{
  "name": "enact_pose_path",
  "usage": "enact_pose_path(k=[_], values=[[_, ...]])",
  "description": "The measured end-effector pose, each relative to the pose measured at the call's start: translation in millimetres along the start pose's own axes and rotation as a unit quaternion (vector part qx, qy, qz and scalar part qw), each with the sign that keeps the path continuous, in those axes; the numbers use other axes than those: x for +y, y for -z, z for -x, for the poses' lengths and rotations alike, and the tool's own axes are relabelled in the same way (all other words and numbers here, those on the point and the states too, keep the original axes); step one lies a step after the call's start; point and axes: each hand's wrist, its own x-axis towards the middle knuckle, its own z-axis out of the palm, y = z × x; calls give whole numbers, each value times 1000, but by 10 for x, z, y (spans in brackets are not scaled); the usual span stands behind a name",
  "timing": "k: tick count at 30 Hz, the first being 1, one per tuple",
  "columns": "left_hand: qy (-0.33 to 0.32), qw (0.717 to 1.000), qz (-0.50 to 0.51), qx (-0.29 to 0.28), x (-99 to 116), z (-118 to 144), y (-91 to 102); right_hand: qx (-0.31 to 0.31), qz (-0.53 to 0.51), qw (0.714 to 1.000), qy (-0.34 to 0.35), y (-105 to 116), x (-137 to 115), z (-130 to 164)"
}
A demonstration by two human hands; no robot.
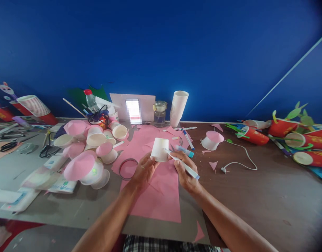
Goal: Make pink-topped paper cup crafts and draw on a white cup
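A plain white paper cup [160, 148], turned upside down, is held by my left hand [146, 170] at its lower left. My right hand [187, 171] grips a white marker [188, 168] with a bluish end, its tip at the cup's right side. I cannot make out any mark on the cup. Below both hands lies pink paper [161, 203]. A roll of tape [128, 168] rests on it beside my left hand. Just beyond my right hand is a blue-capped glue stick [186, 151].
Several cups with pink paper cones [81, 166] crowd the left. A tall cup stack [179, 108] and a glass jar [160, 113] stand at the back. One coned cup [212, 140] and a white cable [246, 154] lie right, with red cups [255, 135] farther over.
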Motion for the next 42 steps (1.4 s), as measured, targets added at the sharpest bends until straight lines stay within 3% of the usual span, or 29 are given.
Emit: enact_pose_path(k=[5,12,19,42], values=[[-2,1000,-15,-23,-18,3,25,0,5,1000,2,-2,8,6],[8,1000,-1,-3,-38,2,47,1,-7,1000,-2,4,-14,-13],[4,1000,-11,-6,-58,-9,72,2,-30,999,-45,25,-10,13],[4,999,-38,-17,-21,16,16,13,-12,1000,6,-12,16,-14]])
